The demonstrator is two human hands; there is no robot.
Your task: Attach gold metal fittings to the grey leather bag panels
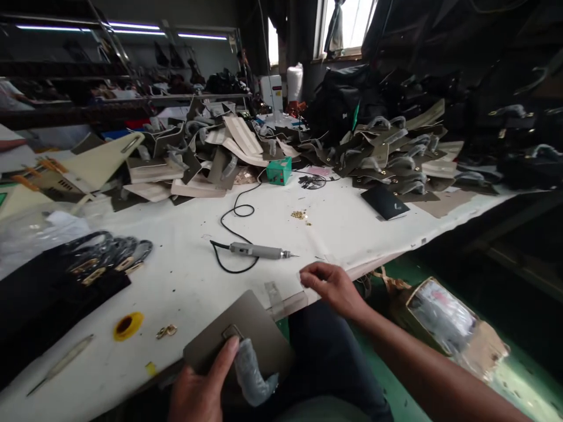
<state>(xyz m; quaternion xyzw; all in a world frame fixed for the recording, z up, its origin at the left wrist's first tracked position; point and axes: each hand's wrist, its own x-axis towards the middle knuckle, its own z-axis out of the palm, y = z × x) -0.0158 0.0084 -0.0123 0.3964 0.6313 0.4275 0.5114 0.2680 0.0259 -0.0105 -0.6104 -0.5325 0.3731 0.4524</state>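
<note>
Our left hand (200, 381) grips the grey panel (261, 322) with wrapped handle (251, 375) at the table (176, 269) edge; our right hand (334, 287), fingers curled, contents indeterminable, is nearer the electric screwdriver (259, 251), lying beyond-left, axis crosswise, tip rightward

One left hand (200, 390) and one right hand (332, 287) are showing near; one panel (264, 331) is bearing one wrapped handle (251, 374). On one tabletop (185, 299), one green box (279, 171) is standing far, one corded tool (259, 251) is lying nearer, one yellow ring (137, 322) and one pointed tool (65, 360) are lying near left, one black booklet (382, 202) far right.
</note>
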